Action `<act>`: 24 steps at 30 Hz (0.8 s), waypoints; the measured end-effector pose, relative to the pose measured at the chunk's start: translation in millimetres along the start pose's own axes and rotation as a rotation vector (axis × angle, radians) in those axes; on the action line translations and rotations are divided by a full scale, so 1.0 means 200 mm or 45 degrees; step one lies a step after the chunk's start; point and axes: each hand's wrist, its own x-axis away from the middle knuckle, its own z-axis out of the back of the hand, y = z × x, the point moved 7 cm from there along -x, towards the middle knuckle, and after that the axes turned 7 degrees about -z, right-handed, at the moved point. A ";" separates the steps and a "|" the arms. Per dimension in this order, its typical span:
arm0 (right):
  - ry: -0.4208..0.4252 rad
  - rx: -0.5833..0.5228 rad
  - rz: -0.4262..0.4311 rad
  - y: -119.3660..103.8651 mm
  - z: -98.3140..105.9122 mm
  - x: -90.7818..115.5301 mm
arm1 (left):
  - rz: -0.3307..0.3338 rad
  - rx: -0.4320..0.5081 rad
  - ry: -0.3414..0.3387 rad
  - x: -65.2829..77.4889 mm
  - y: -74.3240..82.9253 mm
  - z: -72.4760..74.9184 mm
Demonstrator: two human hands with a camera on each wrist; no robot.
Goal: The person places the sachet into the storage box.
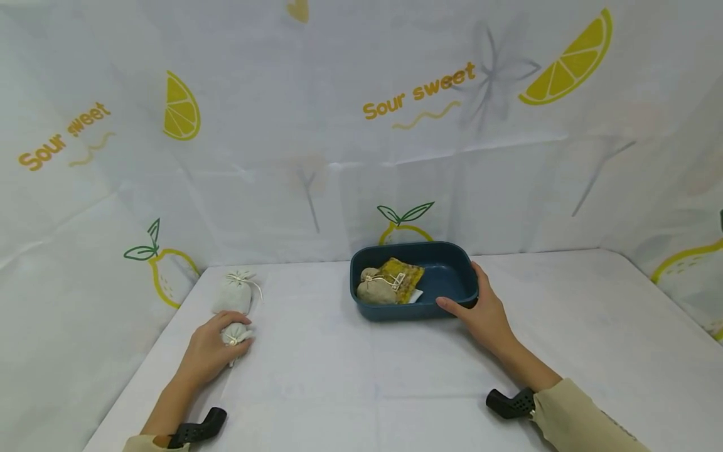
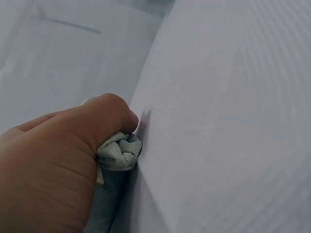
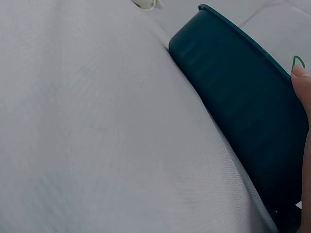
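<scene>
A white printed sheet point(image 1: 254, 201) is hanging across the far side and wrapping round the left and right. Yellow lemon slices point(image 1: 570, 63) are showing high at far left and far right, with orange "Sour sweet" lettering point(image 1: 420, 91) running to the left of each. Outlined lemons point(image 1: 405, 234) with green leaves are appearing lower down. A grey flower point(image 1: 490, 72) is showing faintly at far right. A white cloth-covered table point(image 1: 316, 389) is stretching towards the near side, and soft light is falling over it.
</scene>
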 end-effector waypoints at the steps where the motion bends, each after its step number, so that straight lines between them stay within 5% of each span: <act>1: -0.001 0.001 0.000 0.00 0.00 0.00 | 0.005 0.004 0.003 0.00 0.00 0.00; 8: 0.013 0.006 0.013 0.01 0.00 0.00 | 0.021 0.034 0.053 -0.02 0.03 0.04; 24: 0.001 0.008 0.000 0.01 0.00 -0.01 | -0.177 0.200 0.155 -0.17 0.32 0.14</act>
